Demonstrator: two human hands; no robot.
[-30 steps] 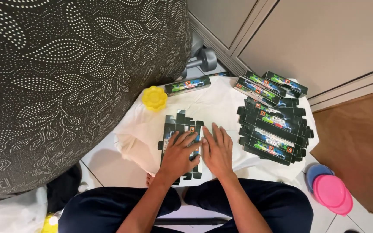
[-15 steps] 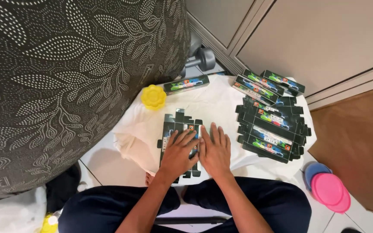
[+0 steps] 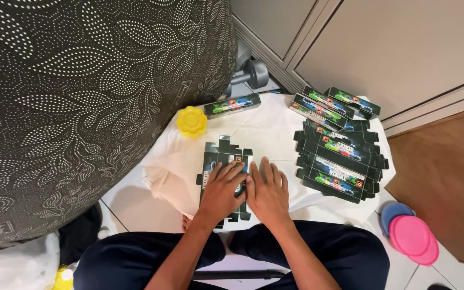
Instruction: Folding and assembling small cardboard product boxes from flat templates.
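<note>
**Inspector A:** Position of the hands, please.

**Inspector B:** Both lie palm-down on one flat, unfolded black carton blank [image 3: 222,161], which rests on a white cloth [image 3: 264,126] spread over the floor in front of the seated person's knees. The left hand [image 3: 222,190] covers the middle of the blank; the right hand [image 3: 267,192] sits just beside it, touching the blank's right edge. Fingers are spread and flat on both. Neither hand is closed on anything; they press, they do not grip.

**Inspector A:** Orientation of the blank?

**Inspector B:** Its long axis runs away from the person, roughly in line with the forearms. The far end with its tabs shows beyond the fingertips; the near end pokes out under the wrists. The left hand is the one more squarely over it.

**Inspector A:** Surroundings?

**Inspector B:** To the right, near the right hand but apart from it, a stack of flat blanks [image 3: 339,161] of the same kind. Beyond that stack, several folded boxes [image 3: 331,102] lie side by side. One more folded box [image 3: 233,104] lies alone at the far edge of the cloth, just beside a yellow flower-shaped object [image 3: 191,121]. A dumbbell [image 3: 251,75] sits further back. A large patterned cushion [image 3: 81,96] fills the left. Pink and blue lids [image 3: 409,236] lie at the lower right.
</note>
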